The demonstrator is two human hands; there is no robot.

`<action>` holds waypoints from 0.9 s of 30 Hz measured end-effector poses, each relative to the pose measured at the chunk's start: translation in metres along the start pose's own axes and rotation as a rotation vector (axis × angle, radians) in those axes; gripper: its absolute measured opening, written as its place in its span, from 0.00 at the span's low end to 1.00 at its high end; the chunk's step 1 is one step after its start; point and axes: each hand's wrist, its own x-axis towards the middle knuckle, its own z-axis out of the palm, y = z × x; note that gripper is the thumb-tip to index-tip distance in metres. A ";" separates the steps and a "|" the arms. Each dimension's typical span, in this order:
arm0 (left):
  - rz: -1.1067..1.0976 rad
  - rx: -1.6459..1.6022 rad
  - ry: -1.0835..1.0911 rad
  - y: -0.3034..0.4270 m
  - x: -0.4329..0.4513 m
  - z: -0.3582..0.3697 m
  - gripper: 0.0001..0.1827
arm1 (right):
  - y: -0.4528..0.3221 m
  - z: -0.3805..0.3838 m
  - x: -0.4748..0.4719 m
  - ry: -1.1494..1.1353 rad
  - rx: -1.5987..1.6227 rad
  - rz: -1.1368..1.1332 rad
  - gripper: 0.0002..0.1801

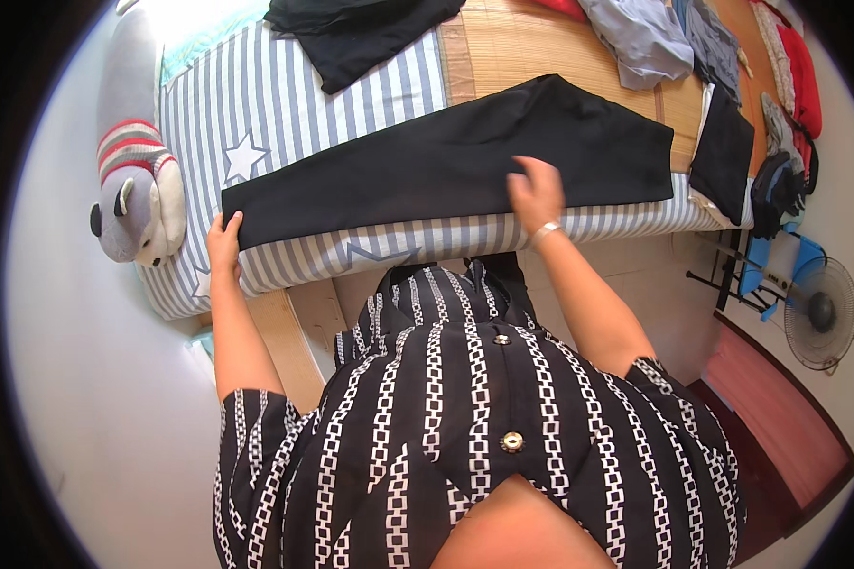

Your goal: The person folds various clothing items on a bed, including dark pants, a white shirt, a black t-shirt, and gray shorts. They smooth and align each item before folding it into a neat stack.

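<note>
A pair of black trousers [427, 167], folded lengthwise with one leg over the other, lies flat along the front of the bed. The narrow hem end is at the left and the broad waist end at the right. My left hand [224, 245] grips the near corner of the hem, thumb on top, its other fingers partly hidden. Over the near edge of the trousers, right of the middle, is my right hand [537, 192], slightly blurred, with thumb and fingers apart and nothing in it. Whether it touches the cloth I cannot tell.
A striped sheet [206, 114] and a bamboo mat [512, 50] cover the bed. Another black garment [370, 35] lies at the back. Grey clothes [640, 43] and a folded black item [722, 156] lie right. A plush dog [132, 206] rests left; a fan [820, 313] stands right.
</note>
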 end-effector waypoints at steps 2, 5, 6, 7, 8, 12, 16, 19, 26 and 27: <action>0.003 -0.166 -0.071 0.029 -0.017 -0.003 0.14 | -0.055 0.036 0.019 -0.199 0.038 -0.315 0.22; 0.049 -0.373 -0.200 0.110 -0.072 0.022 0.19 | -0.105 0.076 0.031 -0.546 -0.172 -0.399 0.31; 0.062 -0.409 -0.254 0.137 -0.094 0.041 0.21 | -0.107 0.088 0.033 -0.611 -0.230 -0.382 0.32; 0.069 -0.442 -0.309 0.161 -0.115 0.065 0.22 | -0.103 0.095 0.034 -0.678 -0.287 -0.361 0.33; 0.075 -0.452 -0.358 0.178 -0.132 0.090 0.24 | -0.099 0.095 0.035 -0.658 -0.267 -0.388 0.33; 0.111 -0.339 -0.667 0.203 -0.164 0.220 0.28 | -0.025 0.060 0.060 -0.556 0.803 0.140 0.23; -0.079 -0.307 -0.919 0.164 -0.159 0.346 0.29 | 0.068 -0.038 0.054 -0.461 1.495 0.797 0.27; 0.050 -0.035 -1.031 0.120 -0.149 0.393 0.28 | 0.097 -0.042 0.037 -0.372 0.926 0.786 0.28; 0.464 0.526 0.177 0.065 -0.088 0.276 0.24 | 0.091 -0.039 0.036 -0.367 0.231 0.466 0.19; 0.128 0.325 0.079 0.049 -0.084 0.262 0.26 | 0.085 -0.043 0.035 -0.406 0.144 0.427 0.20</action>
